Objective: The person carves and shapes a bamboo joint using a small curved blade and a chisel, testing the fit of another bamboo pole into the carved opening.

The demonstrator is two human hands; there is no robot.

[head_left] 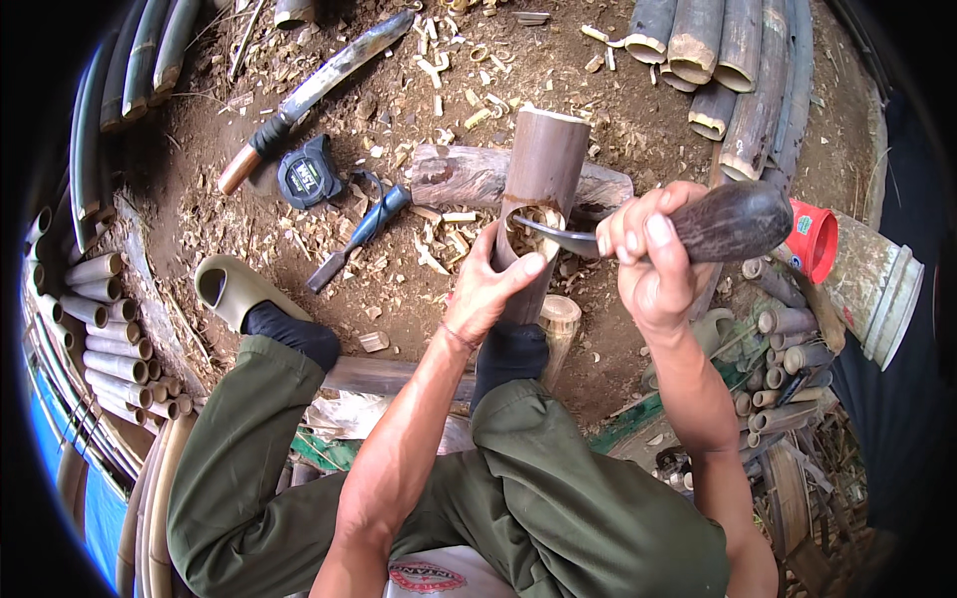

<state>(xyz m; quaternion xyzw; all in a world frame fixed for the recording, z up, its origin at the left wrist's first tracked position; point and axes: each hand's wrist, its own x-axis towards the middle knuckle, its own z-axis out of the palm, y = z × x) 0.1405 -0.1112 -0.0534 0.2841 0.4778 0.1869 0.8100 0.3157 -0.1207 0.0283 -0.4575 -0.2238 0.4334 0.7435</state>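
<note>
A brown bamboo tube [545,154] leans across a short log [454,181], with an opening cut in its side and pale shavings inside. My left hand [488,289] is wrapped around the tube just below that opening, thumb on the near edge. In my right hand [653,244] is a knife with a thick dark wooden handle [736,221]. Its narrow, curved blade [568,239] reaches left into the opening. The blade's tip is hard to make out among the shavings. The tube's lower end runs down beside my foot [510,359].
On the dirt to the left lie a machete [329,80], a black tape measure [309,174] and a blue-handled chisel [364,234]. Bamboo tubes [698,45] are piled at the far right, with cut pieces [120,359] stacked at left. A red cup [814,242] and a whitish bucket [877,294] lie at right.
</note>
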